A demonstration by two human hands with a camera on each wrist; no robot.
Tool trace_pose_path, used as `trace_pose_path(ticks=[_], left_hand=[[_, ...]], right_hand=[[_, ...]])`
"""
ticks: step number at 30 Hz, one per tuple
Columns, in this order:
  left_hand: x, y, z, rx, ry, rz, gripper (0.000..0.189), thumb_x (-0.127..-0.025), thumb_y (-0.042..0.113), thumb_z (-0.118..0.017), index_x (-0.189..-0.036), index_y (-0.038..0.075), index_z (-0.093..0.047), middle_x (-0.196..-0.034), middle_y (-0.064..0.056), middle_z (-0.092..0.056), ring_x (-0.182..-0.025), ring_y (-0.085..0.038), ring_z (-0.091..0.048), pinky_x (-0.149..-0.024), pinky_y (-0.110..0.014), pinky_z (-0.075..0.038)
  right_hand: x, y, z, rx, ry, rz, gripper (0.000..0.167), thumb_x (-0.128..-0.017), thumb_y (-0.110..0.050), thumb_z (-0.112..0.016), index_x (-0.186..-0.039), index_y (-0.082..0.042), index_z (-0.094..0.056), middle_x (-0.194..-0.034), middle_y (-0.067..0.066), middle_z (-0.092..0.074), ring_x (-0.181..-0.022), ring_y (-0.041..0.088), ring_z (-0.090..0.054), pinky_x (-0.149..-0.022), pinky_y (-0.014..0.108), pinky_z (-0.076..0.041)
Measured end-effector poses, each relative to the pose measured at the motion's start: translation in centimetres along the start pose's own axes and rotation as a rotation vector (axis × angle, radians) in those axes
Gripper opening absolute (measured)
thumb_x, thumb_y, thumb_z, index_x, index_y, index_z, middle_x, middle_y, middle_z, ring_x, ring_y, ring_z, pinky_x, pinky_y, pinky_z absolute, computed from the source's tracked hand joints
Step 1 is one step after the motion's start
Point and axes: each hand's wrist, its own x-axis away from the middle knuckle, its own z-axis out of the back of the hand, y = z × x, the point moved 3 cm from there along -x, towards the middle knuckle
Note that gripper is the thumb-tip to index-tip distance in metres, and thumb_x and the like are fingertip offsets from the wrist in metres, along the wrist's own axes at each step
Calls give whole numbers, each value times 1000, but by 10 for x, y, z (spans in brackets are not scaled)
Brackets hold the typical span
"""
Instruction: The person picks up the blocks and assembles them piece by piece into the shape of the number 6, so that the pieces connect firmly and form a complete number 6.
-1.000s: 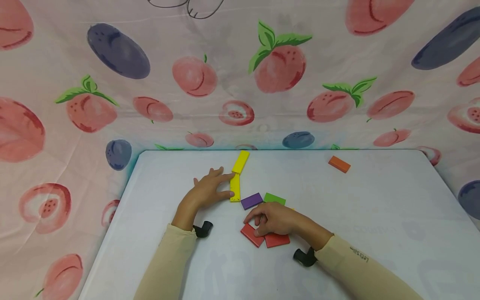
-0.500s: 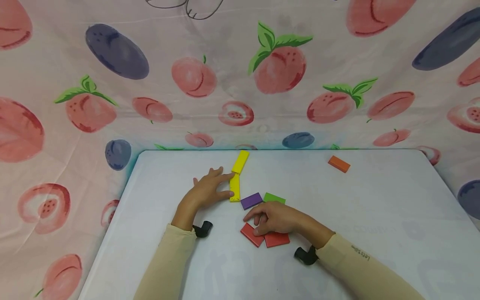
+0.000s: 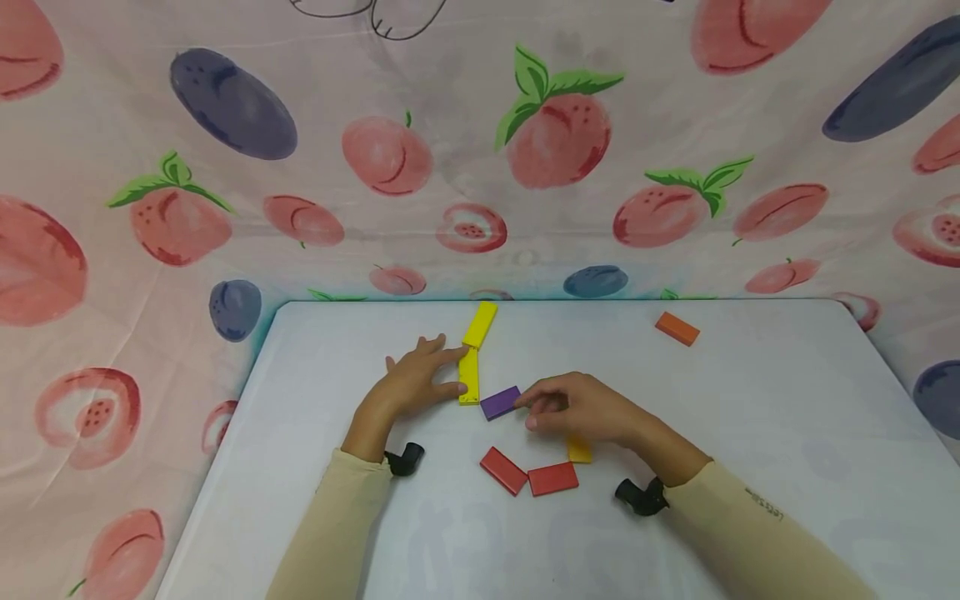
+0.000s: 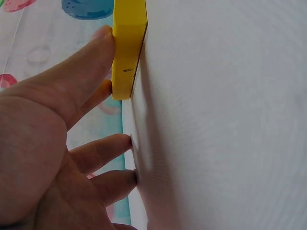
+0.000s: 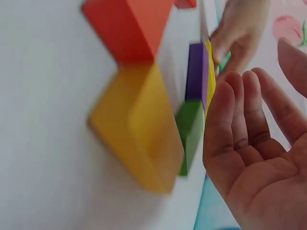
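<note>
My left hand [image 3: 408, 382] rests its thumb and index finger on the lower yellow block [image 3: 468, 373], the other fingers spread on the white table [image 3: 750, 400]. An upper yellow block [image 3: 481, 323] lies slanted end to end with it. My right hand [image 3: 577, 407] hovers low with loosely bent fingers, its index fingertip right at the end of the purple block [image 3: 498, 404]. A green block [image 5: 192, 129] follows the purple one in the right wrist view, but the hand covers it from the head view. Under the wrist shows an amber block [image 3: 580, 449].
Two red blocks [image 3: 553, 478] lie flat in front, corners close, forming a curve with the amber one. A lone orange block [image 3: 677, 328] sits near the table's far edge at right. A fruit-print cloth [image 3: 472, 150] hangs behind the table.
My right hand has left the left red block and moved up and right to the purple and green blocks, uncovering the red and amber ones. My left hand has stayed in place.
</note>
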Motion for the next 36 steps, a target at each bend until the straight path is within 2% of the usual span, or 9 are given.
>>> trace_pose_path(ticks=[6,12,17,23,28,31,35,36], left_hand=[[0,-1,-1,8,2,-8,65,-93,45,-72,-153,36,-48,-169,-10,-28,-158,-41,-14,-112,-83,-3],[0,-2,-1,7,-3,-12,65,-93,45,-72,-153,36,-47,-169,-10,-28,-158,-41,-13,-112,-83,-2],[1,-2,-1,8,-6,-12,65,-93,45,-72,-153,35,-47,-169,-10,-28,-158,-41,-13,-112,-83,-2],[1,-3,-1,3,-6,-9,65,-93,45,-72,-153,36,-47,-169,-10,-28,-158,-41,-13,-112,-83,-2],[1,-3,-2,1,-3,-7,65,-93,45,-72,-153,36,-47,-169,-9,-28,-158,-41,-13,-112,-83,-3],[2,-3,-1,3,2,-8,65,-93,46,-72,-153,36,-47,-169,-9,-29,-158,-41,-14,-112,-83,-3],[2,-2,-1,6,4,-7,65,-93,46,-72,-153,37,-47,-169,-9,-29,-158,-41,-14,-113,-82,-2],[2,-2,-1,7,3,-7,65,-93,46,-72,-153,37,-47,-169,-9,-29,-158,-41,-14,-113,-82,-2]], right_hand=[[8,13,31,-1,115,-27,32,-94,-36,-74,-123,-21,-74,-102,-1,-70,-100,21,-61,-84,32,-57],[19,27,65,9,244,-69,40,-94,-42,-73,-126,-17,-72,-101,5,-69,-93,31,-64,-81,41,-60],[29,40,88,23,323,-122,44,-95,-43,-71,-129,-16,-69,-106,14,-68,-93,35,-64,-80,41,-58],[34,64,104,35,372,-174,50,-96,-47,-69,-132,-13,-67,-109,15,-66,-96,31,-64,-81,38,-57],[36,83,114,51,443,-200,55,-94,-53,-69,-131,-13,-67,-109,14,-63,-93,30,-63,-76,32,-57],[38,92,120,45,470,-232,57,-94,-55,-67,-132,-13,-67,-136,20,-60,-92,28,-61,-74,29,-56],[40,102,127,16,500,-284,59,-94,-58,-66,-133,-13,-66,-141,18,-59,-92,20,-60,-73,26,-54],[41,104,129,10,511,-293,60,-93,-58,-66,-133,-13,-66,-133,15,-64,-92,18,-60,-73,24,-54]])
